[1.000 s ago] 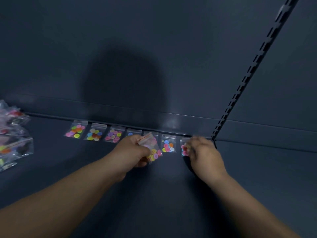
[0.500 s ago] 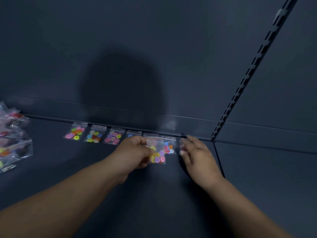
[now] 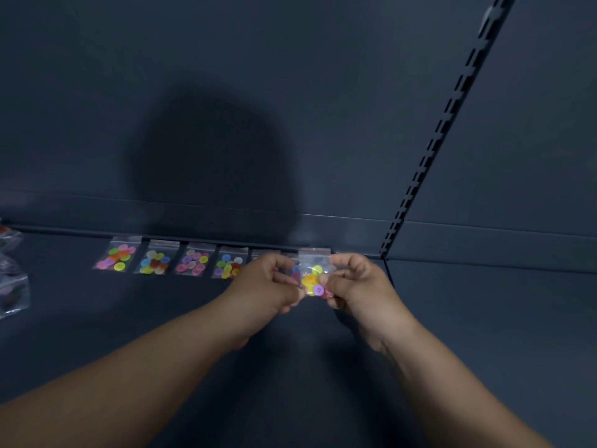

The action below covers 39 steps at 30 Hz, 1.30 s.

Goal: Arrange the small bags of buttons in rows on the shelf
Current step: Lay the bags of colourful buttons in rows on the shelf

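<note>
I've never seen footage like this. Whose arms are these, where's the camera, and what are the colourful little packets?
No machine here: these are a person's bare arms, filmed by a camera worn on the head, looking forward and down. The left hand and right hand together pinch one small clear bag of buttons over a dark shelf. Beyond them, a row of bags lies flat along the shelf's back edge. A loose pile of bags sits at the far left.
</note>
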Motion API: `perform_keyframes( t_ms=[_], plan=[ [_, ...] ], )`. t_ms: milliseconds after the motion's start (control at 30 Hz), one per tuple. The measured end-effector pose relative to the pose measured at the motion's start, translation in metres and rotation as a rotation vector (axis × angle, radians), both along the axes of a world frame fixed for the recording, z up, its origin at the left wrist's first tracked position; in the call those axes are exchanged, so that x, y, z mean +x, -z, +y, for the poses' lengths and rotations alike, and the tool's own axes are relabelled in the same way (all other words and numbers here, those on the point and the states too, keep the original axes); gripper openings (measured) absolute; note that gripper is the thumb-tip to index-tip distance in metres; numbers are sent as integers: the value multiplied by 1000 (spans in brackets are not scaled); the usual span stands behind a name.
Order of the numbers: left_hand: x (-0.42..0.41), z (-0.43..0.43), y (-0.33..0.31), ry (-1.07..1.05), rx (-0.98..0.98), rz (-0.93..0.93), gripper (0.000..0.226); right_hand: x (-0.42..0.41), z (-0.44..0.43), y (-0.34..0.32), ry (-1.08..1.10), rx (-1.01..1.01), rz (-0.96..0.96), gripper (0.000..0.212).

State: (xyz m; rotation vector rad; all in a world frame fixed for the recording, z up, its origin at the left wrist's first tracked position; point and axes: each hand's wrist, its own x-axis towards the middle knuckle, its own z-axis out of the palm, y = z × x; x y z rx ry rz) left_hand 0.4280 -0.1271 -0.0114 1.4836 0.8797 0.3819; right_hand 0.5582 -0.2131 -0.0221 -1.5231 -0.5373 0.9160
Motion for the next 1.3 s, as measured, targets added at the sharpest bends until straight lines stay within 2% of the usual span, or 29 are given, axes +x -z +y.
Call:
perform_keyframes(
  t_ms=[100,233,333,433,533,633,700,800,867,1000,1300],
  plan=[
    [-1,2,2,8,172,89,24,24,-6,0,125,-18,-61,21],
    [-6,7,8,88,559,267,17,56,-15,7,206,-198,-344,21],
    [-7,8,14,192,815,383,33,63,-17,15,172,-338,-583,34],
    [-8,7,20,279,926,433,47,60,-19,20,150,-444,-800,47],
    [-9,6,24,314,990,458,54,55,-24,22,162,-530,-1000,45],
    [-10,6,24,349,1046,483,57,45,-28,28,77,-462,-1195,34],
    [-10,6,24,363,1052,492,59,40,-29,34,-76,-409,-1300,35],
    [-11,6,24,357,1053,493,58,36,-30,41,-298,-560,-1304,50],
    [-12,6,24,355,1047,491,58,38,-32,42,-335,-643,-1286,56],
    [-14,8,23,341,1048,480,57,37,-31,39,-335,-678,-1294,59],
    [-31,17,24,306,1043,502,62,16,-19,23,-293,-519,-1311,53]
  ],
)
